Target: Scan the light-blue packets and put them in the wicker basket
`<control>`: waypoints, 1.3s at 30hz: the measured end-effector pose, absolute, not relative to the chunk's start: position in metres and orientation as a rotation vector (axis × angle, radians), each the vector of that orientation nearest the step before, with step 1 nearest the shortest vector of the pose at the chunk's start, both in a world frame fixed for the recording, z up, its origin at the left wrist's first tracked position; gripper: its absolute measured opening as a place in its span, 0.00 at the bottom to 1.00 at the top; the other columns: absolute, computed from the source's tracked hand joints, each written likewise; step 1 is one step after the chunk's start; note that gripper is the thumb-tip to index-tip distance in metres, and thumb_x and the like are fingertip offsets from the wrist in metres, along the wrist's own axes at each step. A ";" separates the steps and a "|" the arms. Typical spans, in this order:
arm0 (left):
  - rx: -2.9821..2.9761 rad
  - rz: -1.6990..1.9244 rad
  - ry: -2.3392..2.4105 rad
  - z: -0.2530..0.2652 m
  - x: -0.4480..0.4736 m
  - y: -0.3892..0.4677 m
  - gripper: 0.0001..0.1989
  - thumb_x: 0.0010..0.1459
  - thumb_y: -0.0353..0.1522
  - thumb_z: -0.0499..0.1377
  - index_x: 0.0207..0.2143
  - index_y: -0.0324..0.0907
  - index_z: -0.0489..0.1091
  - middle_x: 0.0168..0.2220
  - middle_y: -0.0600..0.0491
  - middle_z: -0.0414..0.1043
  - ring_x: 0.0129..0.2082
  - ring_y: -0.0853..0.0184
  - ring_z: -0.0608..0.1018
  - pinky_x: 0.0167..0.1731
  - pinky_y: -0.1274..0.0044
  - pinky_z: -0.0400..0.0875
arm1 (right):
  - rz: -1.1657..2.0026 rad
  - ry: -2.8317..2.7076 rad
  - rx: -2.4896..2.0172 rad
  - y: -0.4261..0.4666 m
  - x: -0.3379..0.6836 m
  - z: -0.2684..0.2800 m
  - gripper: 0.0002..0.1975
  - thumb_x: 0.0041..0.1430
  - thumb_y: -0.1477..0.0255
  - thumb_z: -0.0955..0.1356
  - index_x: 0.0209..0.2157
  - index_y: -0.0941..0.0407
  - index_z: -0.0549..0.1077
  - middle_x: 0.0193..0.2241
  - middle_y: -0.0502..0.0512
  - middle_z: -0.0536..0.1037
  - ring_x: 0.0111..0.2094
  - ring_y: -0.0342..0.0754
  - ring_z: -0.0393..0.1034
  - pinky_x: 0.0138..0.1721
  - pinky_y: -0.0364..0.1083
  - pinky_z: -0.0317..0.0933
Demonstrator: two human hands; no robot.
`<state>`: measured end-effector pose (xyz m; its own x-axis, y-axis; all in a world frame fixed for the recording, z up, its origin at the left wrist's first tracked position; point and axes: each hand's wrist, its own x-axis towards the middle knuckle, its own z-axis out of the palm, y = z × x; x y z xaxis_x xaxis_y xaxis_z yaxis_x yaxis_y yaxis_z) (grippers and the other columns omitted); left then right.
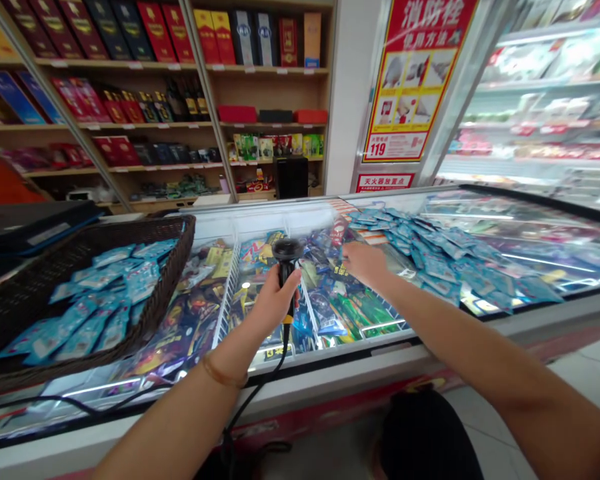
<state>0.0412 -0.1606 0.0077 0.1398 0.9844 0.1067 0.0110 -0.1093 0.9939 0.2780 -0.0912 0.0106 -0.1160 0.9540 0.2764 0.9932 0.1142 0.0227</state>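
My left hand (275,297) is wrapped round the handle of a black barcode scanner (288,249), held upright above the glass top of the freezer. Its cable (282,357) runs down over the front edge. My right hand (366,264) is closed with its fingers curled in, just left of a spread pile of blue packets (433,250) on the glass. Whatever its fingers pinch, if anything, is hidden and blurred. At the left, a dark brown wicker basket (184,250) holds more blue packets (105,287).
The chest freezer (325,383) shows several wrapped ice creams under its glass. Behind it stand wooden shelves (270,69) with boxed goods, a black box-like object (291,177) and a red poster (405,73). A bright shelf unit (540,127) is at the right.
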 end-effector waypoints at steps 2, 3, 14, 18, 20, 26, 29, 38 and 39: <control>1.366 1.147 1.061 0.006 0.041 -0.160 0.22 0.57 0.51 0.60 0.38 0.44 0.60 0.20 0.60 0.66 0.17 0.72 0.69 0.19 0.78 0.63 | -0.215 -2.287 -1.774 -0.084 0.248 0.008 0.09 0.63 0.67 0.67 0.41 0.54 0.78 0.44 0.62 0.80 0.47 0.58 0.75 0.43 0.49 0.65; 1.371 1.134 1.053 0.005 0.041 -0.160 0.22 0.57 0.50 0.60 0.38 0.44 0.60 0.20 0.60 0.66 0.17 0.71 0.69 0.19 0.78 0.63 | -0.158 -2.307 -1.707 -0.079 0.236 0.007 0.10 0.63 0.64 0.68 0.40 0.54 0.78 0.44 0.60 0.80 0.47 0.57 0.75 0.43 0.48 0.65; 1.429 1.114 0.953 0.000 0.042 -0.155 0.20 0.59 0.49 0.59 0.37 0.44 0.58 0.21 0.62 0.65 0.17 0.73 0.68 0.20 0.78 0.64 | 0.269 -2.046 -1.720 -0.017 0.248 -0.021 0.34 0.41 0.50 0.78 0.45 0.59 0.76 0.48 0.67 0.78 0.53 0.65 0.72 0.53 0.55 0.64; 1.444 1.081 0.938 0.003 0.043 -0.159 0.21 0.58 0.50 0.60 0.39 0.44 0.59 0.20 0.62 0.65 0.17 0.73 0.68 0.20 0.78 0.62 | 0.464 -1.804 -1.521 -0.022 0.250 -0.023 0.34 0.32 0.58 0.81 0.42 0.57 0.73 0.43 0.61 0.79 0.48 0.62 0.74 0.51 0.56 0.67; 1.445 1.060 0.944 0.004 0.043 -0.161 0.22 0.57 0.50 0.60 0.38 0.44 0.59 0.20 0.62 0.65 0.17 0.73 0.68 0.20 0.78 0.62 | 0.635 -1.590 -1.395 -0.022 0.249 -0.019 0.33 0.31 0.60 0.81 0.41 0.55 0.72 0.38 0.56 0.80 0.44 0.59 0.76 0.47 0.56 0.70; 1.500 0.999 0.914 0.003 0.044 -0.163 0.20 0.60 0.50 0.58 0.36 0.44 0.59 0.20 0.62 0.65 0.17 0.73 0.69 0.20 0.78 0.62 | 0.963 -1.094 -1.178 -0.017 0.252 -0.009 0.37 0.25 0.65 0.81 0.41 0.54 0.68 0.30 0.49 0.78 0.34 0.52 0.76 0.36 0.53 0.73; 1.522 0.974 0.895 0.003 0.045 -0.163 0.20 0.60 0.50 0.58 0.36 0.44 0.59 0.19 0.61 0.65 0.17 0.73 0.69 0.20 0.78 0.62 | 0.969 -1.146 -1.198 -0.017 0.257 -0.009 0.32 0.25 0.65 0.81 0.35 0.55 0.71 0.27 0.49 0.76 0.31 0.49 0.74 0.34 0.50 0.71; 1.513 0.955 0.902 0.004 0.046 -0.165 0.21 0.59 0.51 0.58 0.37 0.43 0.59 0.21 0.61 0.66 0.18 0.73 0.70 0.22 0.77 0.63 | 1.051 -1.264 -1.060 -0.027 0.254 0.002 0.24 0.26 0.62 0.81 0.24 0.56 0.69 0.19 0.46 0.71 0.25 0.45 0.68 0.28 0.44 0.62; 1.515 0.953 0.907 0.004 0.046 -0.165 0.21 0.59 0.51 0.58 0.37 0.43 0.59 0.21 0.61 0.66 0.18 0.73 0.69 0.22 0.77 0.63 | 1.055 -1.275 -1.055 -0.028 0.254 0.003 0.24 0.27 0.62 0.80 0.24 0.56 0.69 0.20 0.46 0.72 0.26 0.45 0.69 0.28 0.45 0.63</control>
